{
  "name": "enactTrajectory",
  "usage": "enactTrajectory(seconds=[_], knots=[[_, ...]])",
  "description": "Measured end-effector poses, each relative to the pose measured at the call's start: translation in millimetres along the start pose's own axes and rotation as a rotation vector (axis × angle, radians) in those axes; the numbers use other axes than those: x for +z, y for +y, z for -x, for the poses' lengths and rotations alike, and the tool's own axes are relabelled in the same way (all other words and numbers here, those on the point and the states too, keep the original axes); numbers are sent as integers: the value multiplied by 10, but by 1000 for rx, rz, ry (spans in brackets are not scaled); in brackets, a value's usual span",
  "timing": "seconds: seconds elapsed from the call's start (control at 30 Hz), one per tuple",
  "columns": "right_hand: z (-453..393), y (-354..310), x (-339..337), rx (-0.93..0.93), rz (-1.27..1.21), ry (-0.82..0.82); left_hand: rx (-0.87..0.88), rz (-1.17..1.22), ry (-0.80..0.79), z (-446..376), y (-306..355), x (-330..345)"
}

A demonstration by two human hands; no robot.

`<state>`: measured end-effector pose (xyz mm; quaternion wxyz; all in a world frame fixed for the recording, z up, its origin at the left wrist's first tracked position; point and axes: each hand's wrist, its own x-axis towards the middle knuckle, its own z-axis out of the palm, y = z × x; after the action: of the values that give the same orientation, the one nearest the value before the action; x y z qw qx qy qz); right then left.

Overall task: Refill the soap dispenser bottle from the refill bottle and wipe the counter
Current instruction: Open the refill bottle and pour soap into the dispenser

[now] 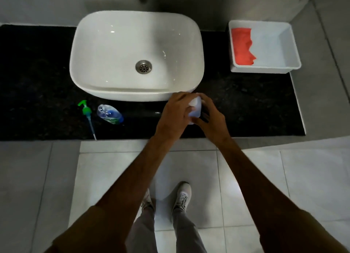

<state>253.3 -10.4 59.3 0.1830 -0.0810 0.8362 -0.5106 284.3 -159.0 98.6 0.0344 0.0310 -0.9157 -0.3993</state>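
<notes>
Between both hands, just before the sink (136,55) rim: refill bottle (195,108), upright on the black table (246,110). Left hand (175,113) curled over its top, right hand (210,118) gripping its side. Well left of the hands: open soap bottle (109,114), green pump (87,114) lying beside. Far right: tray (291,44) with red cloth (242,46).

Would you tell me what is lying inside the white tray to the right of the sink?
A crumpled red cloth lies along the left side of the white tray; the remaining floor looks bare. Whatever sits beneath the cloth is hidden.
</notes>
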Motion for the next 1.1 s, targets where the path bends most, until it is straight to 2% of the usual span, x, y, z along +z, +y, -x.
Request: enactTrajectory(seconds=[0.1, 0.3, 0.47, 0.53, 0.67, 0.8, 0.87, 1.0, 1.1], knots=[[-18, 60, -51, -30, -11, 4, -113, 25, -19, -6, 42, 57], [-27, 102, -78, 8, -18, -3, -122, 59, 91, 39, 164, 131], [-80, 77, -94, 76, -2, -79, -74, 7, 164, 54, 165, 184], [-56, 56, -90, 28, 6, -33, -78, -18, 195, 39, 149, 223], [35, 14, -27, 14, -153, 31, -234, 4, 259, -35, 91, 239], [55, -16, -30, -55, -151, 32, -215, -167, 353, 30, 41, 227], [53, -26, -52, -73, -112, 33, -173, -122, 399, 107, 36, 222], [3, 49, -50, -82, -43, 18, -80, 40, 240, 139, 23, 202], [-12, 70, -60, -83, -72, 25, -81, -33, 209, 148, -37, 208]])
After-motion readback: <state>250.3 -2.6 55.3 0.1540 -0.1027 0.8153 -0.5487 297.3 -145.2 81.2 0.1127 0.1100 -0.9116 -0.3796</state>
